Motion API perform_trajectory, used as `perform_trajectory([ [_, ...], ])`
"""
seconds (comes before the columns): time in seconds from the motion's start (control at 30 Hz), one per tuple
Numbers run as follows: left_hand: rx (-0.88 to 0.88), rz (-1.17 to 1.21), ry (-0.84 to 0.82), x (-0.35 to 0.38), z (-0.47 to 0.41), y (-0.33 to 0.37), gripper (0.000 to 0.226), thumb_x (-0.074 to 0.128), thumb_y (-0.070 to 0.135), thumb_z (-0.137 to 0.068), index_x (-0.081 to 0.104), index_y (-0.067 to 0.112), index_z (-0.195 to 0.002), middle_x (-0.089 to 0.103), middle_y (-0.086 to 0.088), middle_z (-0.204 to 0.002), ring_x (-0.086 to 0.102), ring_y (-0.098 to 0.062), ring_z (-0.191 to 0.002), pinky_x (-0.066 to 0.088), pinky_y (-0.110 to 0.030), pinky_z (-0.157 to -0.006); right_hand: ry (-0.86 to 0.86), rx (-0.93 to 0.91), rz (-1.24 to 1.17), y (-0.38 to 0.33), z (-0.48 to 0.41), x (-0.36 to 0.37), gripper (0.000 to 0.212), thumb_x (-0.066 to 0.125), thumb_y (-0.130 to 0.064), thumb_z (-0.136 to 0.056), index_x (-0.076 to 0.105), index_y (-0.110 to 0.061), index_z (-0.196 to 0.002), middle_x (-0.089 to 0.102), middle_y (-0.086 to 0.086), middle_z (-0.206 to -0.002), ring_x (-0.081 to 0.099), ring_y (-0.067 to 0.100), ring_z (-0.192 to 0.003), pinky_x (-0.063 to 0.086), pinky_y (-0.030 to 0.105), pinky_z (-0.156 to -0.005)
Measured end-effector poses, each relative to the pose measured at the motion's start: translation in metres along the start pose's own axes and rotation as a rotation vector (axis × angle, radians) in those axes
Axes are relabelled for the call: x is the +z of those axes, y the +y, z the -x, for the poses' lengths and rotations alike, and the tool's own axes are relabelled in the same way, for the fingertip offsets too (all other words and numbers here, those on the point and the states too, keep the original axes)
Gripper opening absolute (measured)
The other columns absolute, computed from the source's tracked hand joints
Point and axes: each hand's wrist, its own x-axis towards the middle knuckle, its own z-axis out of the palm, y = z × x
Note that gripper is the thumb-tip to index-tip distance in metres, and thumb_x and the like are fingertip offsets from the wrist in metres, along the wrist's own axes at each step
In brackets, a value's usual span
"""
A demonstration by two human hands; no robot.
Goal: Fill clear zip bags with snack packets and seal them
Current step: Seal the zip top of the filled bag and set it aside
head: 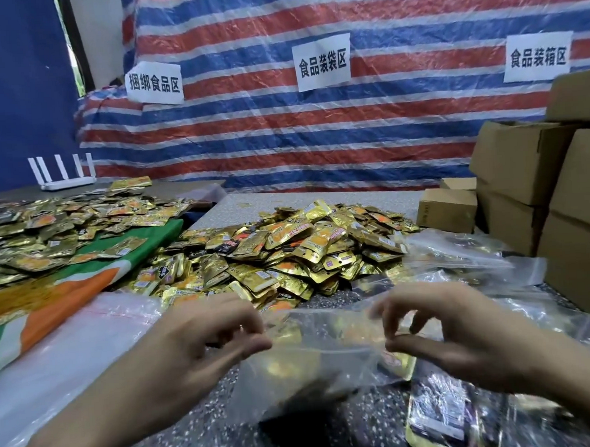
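Note:
A clear zip bag with gold snack packets inside lies between my hands on the speckled table. My left hand pinches the bag's top edge at its left end. My right hand pinches the same edge at its right end, thumb under and fingers curled over. A big heap of gold snack packets rises just beyond the bag. The bag is blurred, so the state of its zip strip is unclear.
More gold packets cover a green and orange cloth at left. A stack of empty clear bags lies at near left, filled bags at right. Cardboard boxes stand at right. A white router sits far left.

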Motion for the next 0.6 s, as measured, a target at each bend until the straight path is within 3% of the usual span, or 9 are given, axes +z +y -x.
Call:
perform_trajectory([
  [0.1, -0.052, 0.047, 0.02, -0.009, -0.002, -0.004, 0.026, 0.059, 0.056, -0.085, 0.066, 0.031, -0.083, 0.066, 0.014, -0.071, 0.063, -0.008, -0.065, 0.05, -0.024, -0.056, 0.14, 0.007, -0.145, -0.003, 0.001, -0.008, 0.003, 0.075, -0.025, -0.084, 0.072, -0.026, -0.084, 0.072, -0.016, -0.082, 0.068, 0.008, -0.077, 0.056, 0.029, -0.068],
  [0.23, -0.067, 0.093, -0.054, -0.018, -0.003, -0.009, 0.023, 0.067, 0.053, -0.08, 0.07, 0.033, -0.09, 0.071, 0.015, -0.08, 0.07, -0.006, -0.073, 0.056, -0.022, -0.064, 0.24, 0.008, -0.208, -0.008, -0.002, -0.016, 0.006, 0.077, -0.015, -0.08, 0.075, -0.021, -0.08, 0.072, -0.009, -0.081, 0.069, 0.013, -0.078, 0.057, 0.028, -0.07],
  [0.37, -0.119, 0.141, 0.106, -0.019, -0.002, -0.005, 0.011, 0.079, 0.033, -0.083, 0.075, 0.035, -0.092, 0.073, 0.007, -0.083, 0.072, -0.009, -0.075, 0.059, -0.026, -0.067, 0.223, 0.039, -0.234, -0.01, 0.0, -0.026, 0.017, 0.076, -0.007, -0.082, 0.076, -0.024, -0.079, 0.073, -0.009, -0.083, 0.07, 0.009, -0.079, 0.055, 0.023, -0.071],
  [0.47, -0.262, 0.326, 0.24, -0.017, -0.004, 0.002, 0.035, 0.079, 0.028, -0.065, 0.076, 0.039, -0.098, 0.074, -0.003, -0.078, 0.073, -0.015, -0.068, 0.059, -0.023, -0.064, 0.231, 0.05, -0.213, -0.011, 0.0, -0.029, 0.018, 0.075, -0.008, -0.083, 0.074, -0.026, -0.08, 0.073, -0.011, -0.081, 0.069, 0.01, -0.078, 0.054, 0.023, -0.069],
  [0.6, -0.417, 0.431, 0.214, -0.01, -0.01, 0.005, 0.027, 0.079, 0.031, -0.055, 0.08, 0.03, -0.081, 0.076, -0.006, -0.073, 0.073, -0.02, -0.065, 0.06, -0.026, -0.061, 0.25, 0.077, -0.232, -0.01, 0.0, -0.027, 0.022, 0.073, -0.008, -0.086, 0.067, -0.029, -0.088, 0.07, -0.008, -0.081, 0.066, 0.013, -0.075, 0.051, 0.02, -0.066],
])
